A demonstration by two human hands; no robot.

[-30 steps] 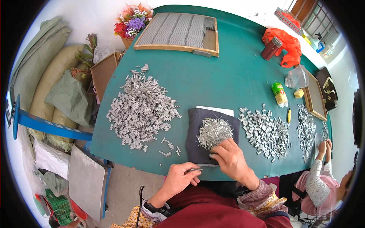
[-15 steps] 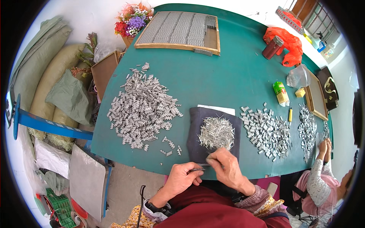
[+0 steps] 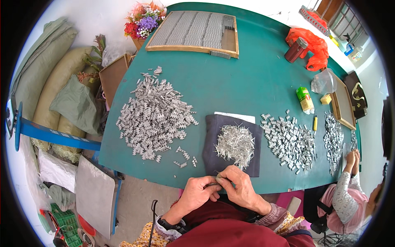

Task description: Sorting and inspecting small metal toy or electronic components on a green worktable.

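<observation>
Over the table's front edge, my left hand is closed, with a small dark metal piece pinched between thumb and fingers. My right hand meets it there, thumb and forefinger pressed together at the piece's right end. Whatever that pinch holds is too small to make out. Just beyond my hands, a heap of thin silvery pins lies on a folded dark cloth. Left of the cloth spreads a large pile of grey toothed metal pieces. To its right lies another pile of similar pieces.
A wooden-framed tray with rows of metal pieces stands at the back of the green table. Rightward are a dark red flask, a yellow-handled tool and a third pile. Another person's hands are at the right edge.
My right hand has moved left and toward me, from the near side of the pin heap to the piece in my left hand. My left hand has stayed nearly still.
</observation>
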